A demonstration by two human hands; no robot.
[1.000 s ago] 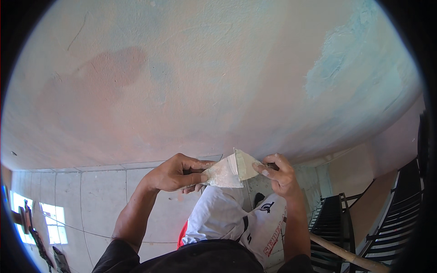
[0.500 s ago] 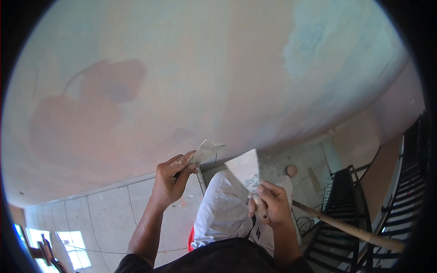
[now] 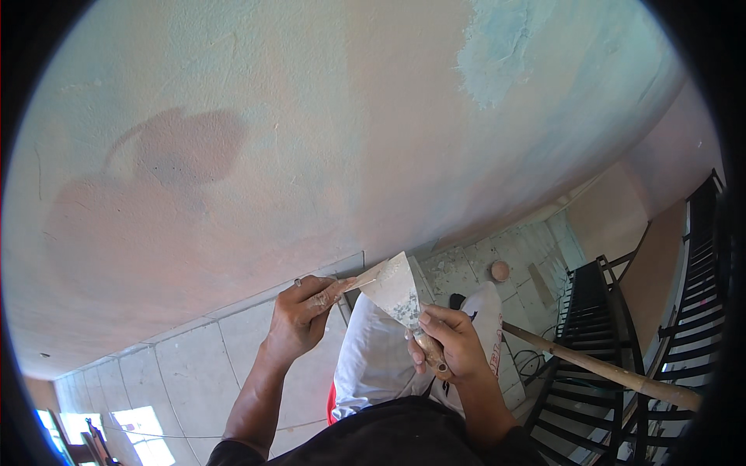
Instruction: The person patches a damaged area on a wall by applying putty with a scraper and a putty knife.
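My right hand (image 3: 457, 346) is closed around the wooden handle of a putty knife (image 3: 395, 293). Its wide blade is smeared with pale filler and points up and to the left. Pinched in my left hand (image 3: 299, 317) is a thin flat scraper plate (image 3: 365, 280), seen nearly edge-on. The plate's edge meets the left side of the putty knife's blade, or overlaps it; I cannot tell which. Filler stains the fingers of my left hand. Both tools are over my knees, close to the foot of the painted wall (image 3: 295, 179).
The wall carries pinkish patches and a rough pale blue patch (image 3: 497, 58). A small round pinkish object (image 3: 500, 270) lies on the tiled floor (image 3: 256, 357). At right, a wooden pole (image 3: 606, 377) leans across black metal railings (image 3: 575, 396), with dark cable beneath.
The two tools have come together: the putty knife moved left, and the plate turned from face-on to nearly edge-on. My view has shifted slightly.
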